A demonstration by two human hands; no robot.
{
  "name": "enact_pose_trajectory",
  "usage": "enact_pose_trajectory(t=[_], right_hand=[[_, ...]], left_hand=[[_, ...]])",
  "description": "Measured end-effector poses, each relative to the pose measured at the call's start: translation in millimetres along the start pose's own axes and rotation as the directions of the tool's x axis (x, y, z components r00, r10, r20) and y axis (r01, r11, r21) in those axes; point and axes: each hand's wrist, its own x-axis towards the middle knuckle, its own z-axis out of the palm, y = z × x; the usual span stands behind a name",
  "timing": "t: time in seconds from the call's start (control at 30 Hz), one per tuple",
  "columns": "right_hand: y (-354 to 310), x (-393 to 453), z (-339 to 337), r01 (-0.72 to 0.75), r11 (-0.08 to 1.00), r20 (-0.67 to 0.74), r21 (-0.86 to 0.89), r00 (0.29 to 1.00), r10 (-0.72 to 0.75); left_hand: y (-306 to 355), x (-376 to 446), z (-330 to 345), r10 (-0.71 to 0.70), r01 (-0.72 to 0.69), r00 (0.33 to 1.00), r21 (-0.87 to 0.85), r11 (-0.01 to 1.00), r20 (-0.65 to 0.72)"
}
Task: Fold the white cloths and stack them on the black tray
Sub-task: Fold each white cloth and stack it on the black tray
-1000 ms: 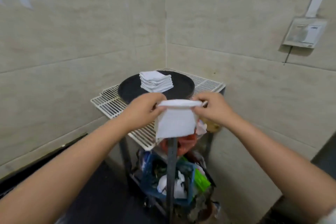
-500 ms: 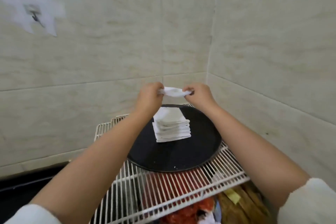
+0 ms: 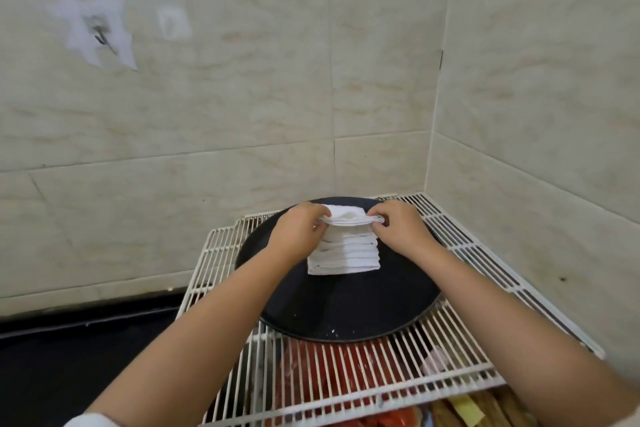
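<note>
Head view: a round black tray (image 3: pixel 346 308) sits on a white wire rack (image 3: pixel 460 253) pushed into the corner of a tiled wall (image 3: pixel 242 114); the tray takes up most of the rack's back half and its near rim reaches about the middle of the rack. A stack of folded white cloths (image 3: pixel 344 253) stands on the far half of the tray. Both hands hold one more folded cloth (image 3: pixel 348 217) right at the top of the stack; whether it already rests on it cannot be told. The left hand (image 3: pixel 298 232) pinches its left edge with fingers closed, the right hand (image 3: pixel 398 225) pinches its right edge the same way. Below the rack's near edge, something red (image 3: pixel 311 367) shows through the wires.
</note>
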Motion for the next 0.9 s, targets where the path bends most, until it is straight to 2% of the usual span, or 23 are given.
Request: enact_pose_trajectory(t=[0.2,0.33,0.4,0.57,0.77,0.9], right_hand=[[-17.5,45.0,-15.8,-0.015,0.993,-0.181,0.115,0.983,0.035],[-20.2,62.7,-18.7,0.033,0.989,-0.278,0.144,0.960,0.008],[-12.7,55.9,-11.9,0.024,0.993,-0.208,0.117,0.978,0.001],[7.1,20.4,12.1,0.049,0.998,0.094,0.027,0.994,-0.051],[2.4,12.3,2.1,0.045,0.998,0.022,0.041,0.999,-0.046],[4.0,4.5,2.8,0.024,0.997,0.178,-0.074,0.984,-0.011]], left_hand=[[12.4,41.6,-19.6,-0.050,0.033,0.985,-0.104,0.994,-0.167],[10.4,54.5,-22.0,-0.037,-0.005,0.968,-0.168,0.986,-0.247],[1.9,47.8,-15.7,-0.013,-0.015,0.981,-0.139,0.990,-0.196],[-21.4,22.1,1.4,0.014,-0.011,0.997,-0.037,0.999,0.077],[-14.5,10.5,-7.6,0.034,-0.032,0.995,-0.019,0.999,0.094],[-9.4,5.4,-6.3,0.023,-0.048,0.972,0.105,0.993,0.233]])
